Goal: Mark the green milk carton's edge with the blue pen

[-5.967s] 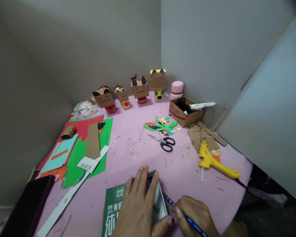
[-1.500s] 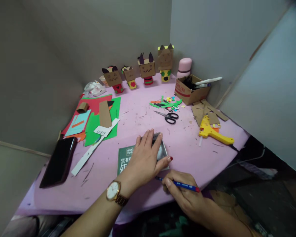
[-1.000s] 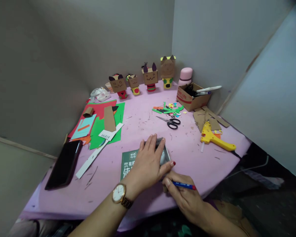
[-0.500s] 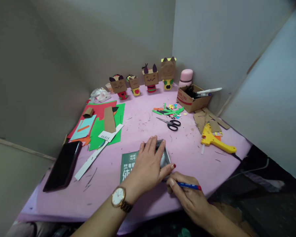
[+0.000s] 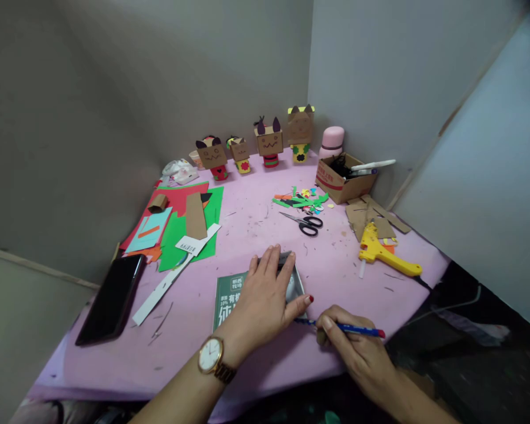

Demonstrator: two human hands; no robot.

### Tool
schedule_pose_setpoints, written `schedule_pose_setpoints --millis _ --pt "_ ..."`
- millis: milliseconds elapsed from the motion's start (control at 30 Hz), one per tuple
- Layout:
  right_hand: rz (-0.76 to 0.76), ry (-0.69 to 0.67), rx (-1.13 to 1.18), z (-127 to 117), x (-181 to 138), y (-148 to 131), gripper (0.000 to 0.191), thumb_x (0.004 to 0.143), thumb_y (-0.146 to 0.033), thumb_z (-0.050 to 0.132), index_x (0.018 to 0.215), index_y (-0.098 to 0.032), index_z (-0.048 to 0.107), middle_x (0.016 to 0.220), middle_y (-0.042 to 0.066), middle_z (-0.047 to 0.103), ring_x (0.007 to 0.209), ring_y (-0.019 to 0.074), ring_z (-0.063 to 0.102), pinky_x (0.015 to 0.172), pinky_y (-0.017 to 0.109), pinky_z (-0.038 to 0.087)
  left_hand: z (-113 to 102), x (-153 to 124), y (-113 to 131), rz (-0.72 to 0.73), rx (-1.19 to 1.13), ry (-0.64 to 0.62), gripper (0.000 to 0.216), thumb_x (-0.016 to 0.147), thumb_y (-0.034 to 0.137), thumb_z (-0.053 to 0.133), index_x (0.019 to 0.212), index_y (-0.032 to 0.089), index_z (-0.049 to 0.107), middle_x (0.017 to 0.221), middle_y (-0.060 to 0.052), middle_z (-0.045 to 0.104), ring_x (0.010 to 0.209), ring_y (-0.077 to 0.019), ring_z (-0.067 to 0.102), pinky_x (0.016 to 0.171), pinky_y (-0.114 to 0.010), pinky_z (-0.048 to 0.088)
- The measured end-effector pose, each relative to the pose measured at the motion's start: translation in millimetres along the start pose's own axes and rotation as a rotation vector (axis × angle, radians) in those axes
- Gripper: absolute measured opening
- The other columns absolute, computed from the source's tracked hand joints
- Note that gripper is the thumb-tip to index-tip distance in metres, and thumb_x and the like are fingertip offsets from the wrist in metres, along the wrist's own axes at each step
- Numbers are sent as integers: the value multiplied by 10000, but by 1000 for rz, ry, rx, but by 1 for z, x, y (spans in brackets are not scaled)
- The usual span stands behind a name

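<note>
My left hand (image 5: 265, 291) lies flat with its fingers spread, pressing on a green and white printed carton piece (image 5: 225, 294) on the table. A dark and silvery part of the carton shows beneath the fingertips. Just to the right, my right hand (image 5: 347, 338) is closed around a blue pencil (image 5: 362, 331) with a red end. Its other end points left, close to the carton's lower right edge by my left thumb. A small brown bit (image 5: 321, 337), which I cannot make out, shows at the right fingers.
Scissors (image 5: 307, 224) and paper scraps (image 5: 300, 200) lie beyond the hands. On the right are a yellow glue gun (image 5: 384, 254) and a cardboard box (image 5: 342, 182). A phone (image 5: 112, 300) and green sheets (image 5: 212, 235) occupy the left. Cardboard figures (image 5: 269, 141) stand at the back.
My right hand has moved a little to the right with the pencil, so more of the pencil shows. My left hand stays pressed on the carton piece.
</note>
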State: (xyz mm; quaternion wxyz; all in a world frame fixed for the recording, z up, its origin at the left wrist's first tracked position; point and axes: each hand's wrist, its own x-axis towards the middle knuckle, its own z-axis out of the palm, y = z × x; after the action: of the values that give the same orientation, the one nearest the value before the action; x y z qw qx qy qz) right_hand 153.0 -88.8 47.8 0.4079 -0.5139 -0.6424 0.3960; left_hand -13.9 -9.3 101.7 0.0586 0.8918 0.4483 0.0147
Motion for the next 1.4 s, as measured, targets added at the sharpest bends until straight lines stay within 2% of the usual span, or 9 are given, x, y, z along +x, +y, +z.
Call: schedule_pose_setpoints --millis 400,767,1167,1400 --pt "68 43 20 -17 -4 6 358 949 -407 355 722 -204 544 628 -4 556 598 139 531 578 247 409 1 0 -1 1 4 14 745 889 619 349 1428 108 292 1493 -255 240 1389 -370 184 1091 -575 212" --pt "119 86 101 -21 -3 11 359 943 -441 379 734 -212 559 636 -16 550 610 130 525 589 238 416 2 1 -1 -2 7 13 756 893 635 294 1433 106 281 1496 -259 228 1390 -371 175 1090 -573 215" --pt "186 111 238 -24 -1 21 331 938 -440 414 755 -208 565 617 -15 561 609 148 521 591 261 415 2 0 0 -2 -43 39 729 882 606 390 1412 112 306 1489 -260 244 1385 -377 195 1073 -593 240" --pt "237 91 240 -22 -2 27 330 938 -439 415 741 -223 567 604 -20 560 606 149 522 593 248 421 0 -2 -1 -15 -86 8 747 868 602 426 1421 115 301 1493 -270 220 1391 -373 157 1080 -590 229"
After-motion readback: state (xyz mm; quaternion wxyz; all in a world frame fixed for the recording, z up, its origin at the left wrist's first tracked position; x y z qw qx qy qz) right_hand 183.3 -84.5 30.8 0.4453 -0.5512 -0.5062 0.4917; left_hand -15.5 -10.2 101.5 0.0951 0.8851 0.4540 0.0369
